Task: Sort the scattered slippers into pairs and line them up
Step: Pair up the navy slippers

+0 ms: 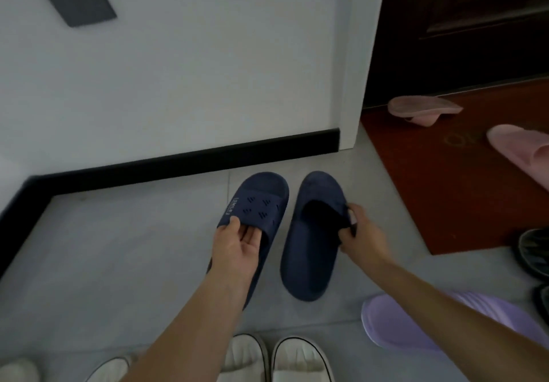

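While toes point at far wall (178,84), left hand (237,242) grasps left navy slipper (261,200) by strap, right hand (364,233) pinches right navy slipper (306,262) by strap, side by side.

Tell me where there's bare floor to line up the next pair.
Bare floor lies left of the navy slippers, along the black baseboard. The right is crowded: pink slippers on the red mat, a purple slipper, dark slippers at the edge. White slippers sit nearest the camera.
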`<state>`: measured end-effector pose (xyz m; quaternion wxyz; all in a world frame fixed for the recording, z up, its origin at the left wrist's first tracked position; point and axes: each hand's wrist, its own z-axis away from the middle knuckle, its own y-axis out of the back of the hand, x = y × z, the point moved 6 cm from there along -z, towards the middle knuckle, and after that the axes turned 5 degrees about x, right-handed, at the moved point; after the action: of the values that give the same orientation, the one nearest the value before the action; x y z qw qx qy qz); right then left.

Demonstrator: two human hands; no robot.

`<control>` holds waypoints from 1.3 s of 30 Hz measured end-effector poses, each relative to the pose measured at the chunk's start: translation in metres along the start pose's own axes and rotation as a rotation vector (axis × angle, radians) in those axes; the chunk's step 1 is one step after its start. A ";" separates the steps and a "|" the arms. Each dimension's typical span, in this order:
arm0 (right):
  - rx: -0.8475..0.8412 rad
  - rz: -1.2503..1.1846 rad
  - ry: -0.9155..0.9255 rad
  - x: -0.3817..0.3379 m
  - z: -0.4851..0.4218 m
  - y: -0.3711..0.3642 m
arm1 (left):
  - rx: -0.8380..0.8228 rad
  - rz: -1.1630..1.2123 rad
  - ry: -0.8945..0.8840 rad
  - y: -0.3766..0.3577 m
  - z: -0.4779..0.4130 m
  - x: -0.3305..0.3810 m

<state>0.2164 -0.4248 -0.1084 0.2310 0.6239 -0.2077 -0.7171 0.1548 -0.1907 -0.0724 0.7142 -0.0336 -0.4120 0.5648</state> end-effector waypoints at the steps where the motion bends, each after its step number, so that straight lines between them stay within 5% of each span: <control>1: -0.022 0.002 0.036 -0.007 0.007 -0.008 | 0.012 0.049 0.002 0.002 -0.002 -0.003; 6: -0.120 0.064 0.150 -0.020 0.026 -0.041 | 0.085 0.018 -0.046 0.032 -0.018 -0.021; 11: -0.272 0.256 0.122 -0.005 0.027 -0.059 | -0.042 -0.672 0.007 0.053 -0.038 -0.046; 14: -0.270 0.273 0.097 -0.004 0.025 -0.062 | -0.009 -1.253 -0.138 0.052 -0.050 -0.049; 20: -0.244 0.185 0.052 -0.014 0.027 -0.067 | -0.003 -1.823 -0.345 0.042 -0.062 -0.063; 29: -0.221 0.246 -0.009 0.026 0.045 -0.019 | 0.058 -1.763 -0.495 0.022 -0.106 -0.007; 32: -0.198 0.297 -0.024 0.031 0.040 -0.001 | -0.050 -1.838 -0.350 0.017 -0.113 0.011; 39: -0.079 0.224 -0.007 0.008 0.015 0.039 | -0.403 -1.852 -0.615 -0.054 -0.046 -0.037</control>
<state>0.2033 -0.4606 -0.0902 0.3333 0.5848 -0.2485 -0.6965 0.2249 -0.2220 -0.0953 0.7165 0.3284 -0.5309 -0.3114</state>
